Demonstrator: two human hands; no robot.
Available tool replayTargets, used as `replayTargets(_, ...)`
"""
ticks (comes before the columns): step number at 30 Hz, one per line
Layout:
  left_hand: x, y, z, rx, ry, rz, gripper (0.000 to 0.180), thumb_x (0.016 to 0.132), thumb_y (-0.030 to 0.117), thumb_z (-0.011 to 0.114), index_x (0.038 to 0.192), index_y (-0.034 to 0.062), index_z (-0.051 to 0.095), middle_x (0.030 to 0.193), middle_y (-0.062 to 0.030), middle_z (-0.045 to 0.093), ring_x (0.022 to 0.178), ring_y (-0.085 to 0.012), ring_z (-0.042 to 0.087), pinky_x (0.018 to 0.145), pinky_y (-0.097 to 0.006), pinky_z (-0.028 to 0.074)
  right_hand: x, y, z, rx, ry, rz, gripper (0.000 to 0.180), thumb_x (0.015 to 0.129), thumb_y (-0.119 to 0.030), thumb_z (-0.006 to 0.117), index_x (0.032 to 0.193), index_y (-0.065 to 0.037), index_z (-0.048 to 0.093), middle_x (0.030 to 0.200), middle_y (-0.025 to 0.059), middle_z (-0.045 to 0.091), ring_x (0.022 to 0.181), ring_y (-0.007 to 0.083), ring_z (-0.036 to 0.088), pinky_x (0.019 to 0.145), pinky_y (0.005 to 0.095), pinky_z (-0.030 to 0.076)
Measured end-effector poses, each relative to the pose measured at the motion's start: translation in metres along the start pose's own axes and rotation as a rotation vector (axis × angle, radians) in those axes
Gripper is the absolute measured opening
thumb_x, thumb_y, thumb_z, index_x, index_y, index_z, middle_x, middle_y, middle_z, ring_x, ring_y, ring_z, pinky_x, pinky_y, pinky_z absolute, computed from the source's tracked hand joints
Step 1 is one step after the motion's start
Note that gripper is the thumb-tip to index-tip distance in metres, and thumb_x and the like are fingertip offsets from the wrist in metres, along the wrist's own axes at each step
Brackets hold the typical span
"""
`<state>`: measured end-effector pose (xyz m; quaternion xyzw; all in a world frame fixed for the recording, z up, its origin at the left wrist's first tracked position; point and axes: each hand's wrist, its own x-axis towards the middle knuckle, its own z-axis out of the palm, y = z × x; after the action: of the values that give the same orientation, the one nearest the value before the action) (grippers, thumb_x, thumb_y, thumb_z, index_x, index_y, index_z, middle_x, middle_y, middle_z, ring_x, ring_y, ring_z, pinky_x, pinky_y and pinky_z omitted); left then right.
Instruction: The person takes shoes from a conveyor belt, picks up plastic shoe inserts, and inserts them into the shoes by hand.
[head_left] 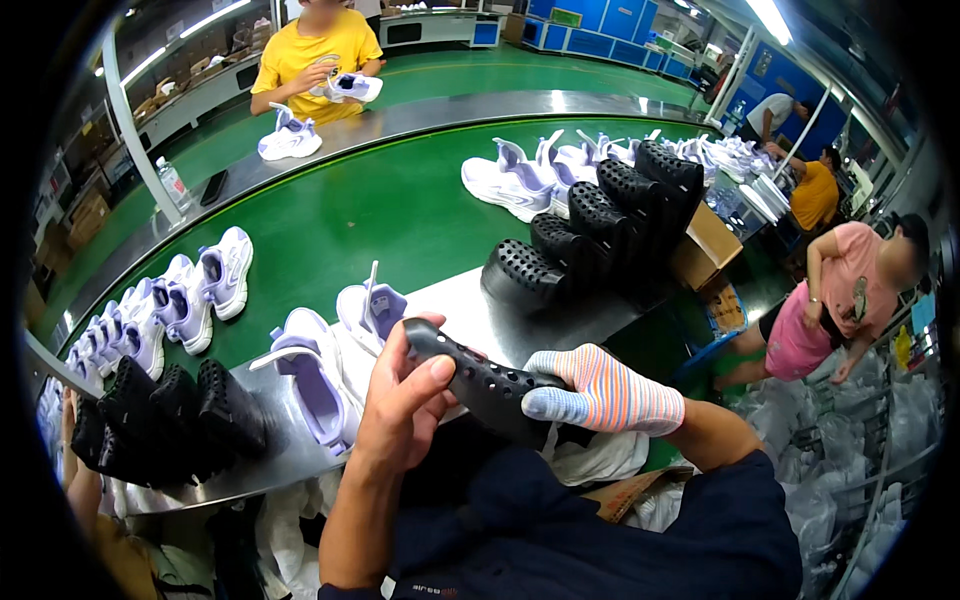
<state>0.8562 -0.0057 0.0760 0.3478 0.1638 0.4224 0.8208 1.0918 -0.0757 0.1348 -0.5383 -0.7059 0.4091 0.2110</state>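
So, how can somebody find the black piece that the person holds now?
Start at the green conveyor belt and come down to its near metal edge. There the black perforated shoe form lies between the bare left hand and the striped-gloved right hand; unlike the stacked forms, it is lifted.

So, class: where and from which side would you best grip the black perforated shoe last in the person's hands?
Grip the black perforated shoe last around its narrow ends, as the left hand and the gloved right hand do: it lies crosswise, so come from either side, probably leaving the holed face clear.
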Motion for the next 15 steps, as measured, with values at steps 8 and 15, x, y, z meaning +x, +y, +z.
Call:
replayTargets(8, 0.025, 0.016, -0.024, 0.713, 0.295, 0.161, 0.056, 0.095, 0.029, 0.077, 0.135, -0.0023, 0.053, 0.115, -0.0163, 0.063, 0.104, -0.0249, 0.066, 0.086, -0.037, 0.056, 0.027, 0.002, 0.012, 0.203, 0.082, 0.142, 0.037, 0.103, -0.034, 0.064, 0.096, 0.002, 0.072, 0.075, 0.0049, 0.065, 0.074, 0.011, 0.058, 0.071, 0.0329, 0.051)
replayTargets(15, 0.084, 0.023, -0.103, 1.615, 0.484, 0.024, 0.049, 0.087, 0.033, 0.074, 0.113, -0.0084, 0.069, 0.109, -0.0299, 0.072, 0.103, -0.0428, 0.07, 0.093, -0.048, 0.053, 0.083, 0.01, -0.017, -0.082, -0.221, 0.304, 0.055, 0.101, -0.05, 0.064, 0.084, 0.001, 0.07, 0.065, 0.0004, 0.055, 0.063, 0.0089, 0.05, 0.061, 0.0297, 0.044)
